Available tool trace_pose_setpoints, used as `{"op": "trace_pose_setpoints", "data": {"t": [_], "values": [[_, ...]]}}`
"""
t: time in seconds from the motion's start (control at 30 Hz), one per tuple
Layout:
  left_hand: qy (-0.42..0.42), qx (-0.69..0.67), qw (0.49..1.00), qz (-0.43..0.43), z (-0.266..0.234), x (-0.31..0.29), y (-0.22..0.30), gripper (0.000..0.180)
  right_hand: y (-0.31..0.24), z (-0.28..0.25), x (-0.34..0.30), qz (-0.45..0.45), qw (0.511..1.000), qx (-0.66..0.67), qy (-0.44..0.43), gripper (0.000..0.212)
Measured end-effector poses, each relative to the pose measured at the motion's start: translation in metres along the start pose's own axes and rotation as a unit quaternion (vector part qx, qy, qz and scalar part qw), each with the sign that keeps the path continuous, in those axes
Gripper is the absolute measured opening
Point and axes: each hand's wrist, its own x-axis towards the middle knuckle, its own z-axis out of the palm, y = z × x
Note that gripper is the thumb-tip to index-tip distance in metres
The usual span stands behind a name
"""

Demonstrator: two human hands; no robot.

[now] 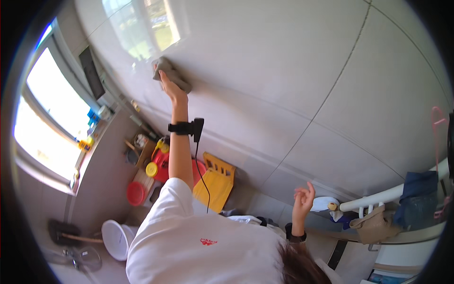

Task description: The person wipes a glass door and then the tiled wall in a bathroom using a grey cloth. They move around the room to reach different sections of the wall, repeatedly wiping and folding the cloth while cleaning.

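Note:
My left hand (171, 89) is stretched up against the pale tiled wall (265, 61), its fingers wrapped round a folded grey-brown cloth (178, 79). The cloth is pressed against the tiles beside a bright window reflection. A black strap with a small box and a cable (191, 128) circles my left wrist. My right hand (302, 201) is raised at the lower right, away from the wall, with nothing in it; its index finger points up and the others are loosely bent. A dark band sits on my right wrist.
A bright window (52, 94) with small bottles on its sill is at the left. Below stand a yellow plastic chair (215, 187), red basins (136, 193) and a white bucket (115, 239). Cloths hang over a white rail (369, 201) at the right.

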Motion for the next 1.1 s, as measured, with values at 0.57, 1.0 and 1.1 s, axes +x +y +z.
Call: {"op": "trace_pose_setpoints", "data": {"t": [0.57,1.0,1.1], "values": [[-0.527,0.228,0.778,0.256,0.231,-0.308,0.026,0.083,0.025,0.019,0.004,0.015,0.999,-0.030,-0.031,0.030],[-0.333,0.319,0.821,0.337,0.197,-0.180,0.021,0.090,0.019,0.014,0.019,0.020,0.997,-0.075,-0.013,0.030],[-0.239,0.389,0.810,0.368,0.159,-0.113,0.018,0.082,0.018,0.018,0.018,0.028,0.995,-0.089,-0.016,0.029]]}}
